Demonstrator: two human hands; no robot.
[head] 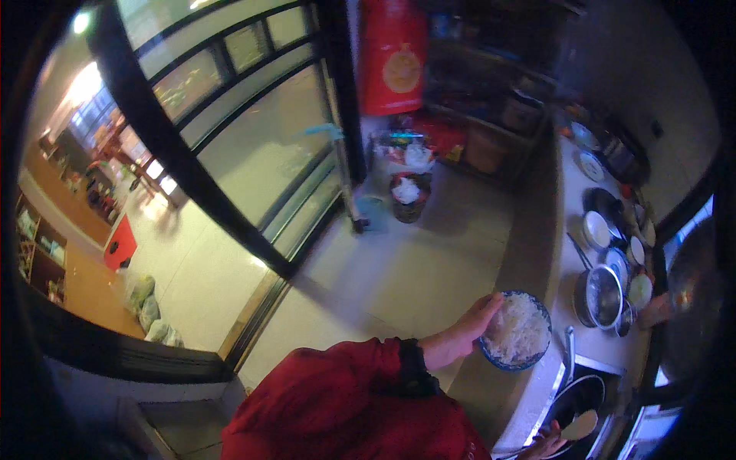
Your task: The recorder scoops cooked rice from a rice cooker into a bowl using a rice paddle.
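Observation:
My left hand (474, 325), at the end of a red sleeve with a dark cuff, grips the rim of a blue-patterned bowl (489, 357). White cooked rice (518, 333) fills the bowl, which is held out in front of the counter's edge. Low in the picture, my right hand (543, 444) holds a pale rice paddle (579, 425) above a dark pan (566, 397). Part of that hand is cut off by the lower edge. A light handle (570, 353) rises beside the pan. What lies inside the pan is too dark to tell.
Along the counter (566, 178) stand a steel pot (582, 299), a white bowl (597, 230) and several plates. A glass sliding door (253, 149) with dark frames borders the tiled floor (368, 276). A bin (409, 210) and a long-handled tool (344, 184) stand farther off.

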